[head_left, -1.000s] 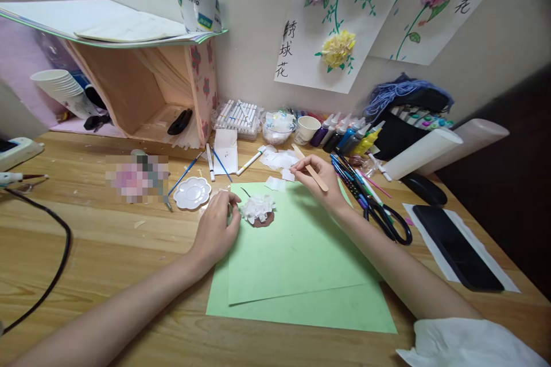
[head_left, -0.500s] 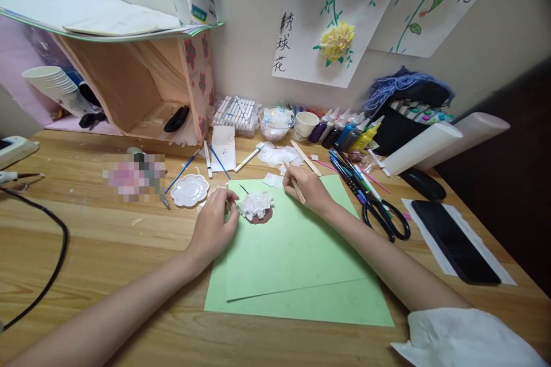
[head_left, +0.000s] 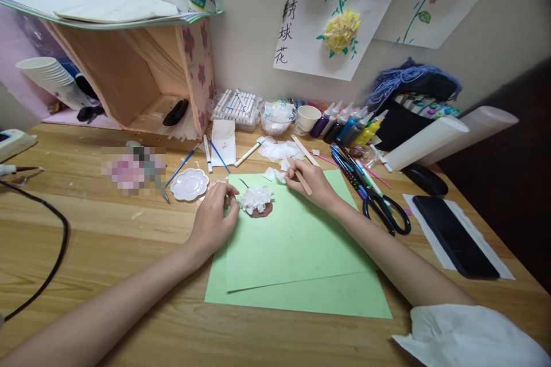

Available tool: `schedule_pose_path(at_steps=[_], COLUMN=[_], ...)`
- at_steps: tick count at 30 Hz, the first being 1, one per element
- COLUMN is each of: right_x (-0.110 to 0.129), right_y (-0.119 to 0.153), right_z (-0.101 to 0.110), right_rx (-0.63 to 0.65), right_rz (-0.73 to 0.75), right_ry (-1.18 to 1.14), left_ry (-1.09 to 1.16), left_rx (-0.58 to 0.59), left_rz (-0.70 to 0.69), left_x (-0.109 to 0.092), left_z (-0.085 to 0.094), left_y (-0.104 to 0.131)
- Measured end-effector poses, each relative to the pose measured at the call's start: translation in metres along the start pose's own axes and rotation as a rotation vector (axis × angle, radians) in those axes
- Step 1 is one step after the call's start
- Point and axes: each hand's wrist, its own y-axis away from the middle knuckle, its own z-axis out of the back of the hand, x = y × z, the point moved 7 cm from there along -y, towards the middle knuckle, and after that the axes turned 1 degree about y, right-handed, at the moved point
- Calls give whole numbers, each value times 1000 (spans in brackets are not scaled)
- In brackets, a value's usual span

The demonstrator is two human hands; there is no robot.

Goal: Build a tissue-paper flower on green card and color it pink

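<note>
My right hand (head_left: 313, 184) grips a flat wooden craft stick (head_left: 305, 182), slanted through its fingers. Its fingertips touch a small white paper piece (head_left: 280, 177) at the upper edge of the green paper (head_left: 293, 241). A ruffled white paper flower (head_left: 257, 199) sits on a brown patch (head_left: 263, 211) on the top green sheet, with a short dark line rising beside it. Resting just left of the flower is my left hand (head_left: 215, 215), fingers loosely bent, thumb and forefinger apart; I see nothing held in it.
White paper squares (head_left: 278, 149) and another craft stick (head_left: 305, 150) lie behind the green sheets. Black-handled scissors (head_left: 387, 212), pens and a phone (head_left: 454, 235) are on the right. A flower-shaped white palette (head_left: 189, 184) lies to the left. Paint bottles (head_left: 344, 126) line the wall.
My right fingertips now meet a small white paper piece, which has tilted up from lying flat. The left hand stays beside the flower. The whole view has shifted slightly.
</note>
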Motion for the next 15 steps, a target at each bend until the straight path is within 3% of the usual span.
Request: schedule_pose_path(at_steps=[5, 10, 15], right_x=[-9, 2, 19], right_y=[13, 33, 53], right_z=[5, 10, 17], right_rx=[3, -33, -99], right_rz=[-228, -349, -339], right_ry=[-409, -600, -643], left_ry=[-3, 24, 154], left_rx=[-19, 38, 180], left_rz=[-49, -209, -117], left_x=[-6, -51, -86], left_z=[3, -2, -25], left_y=[3, 1, -15])
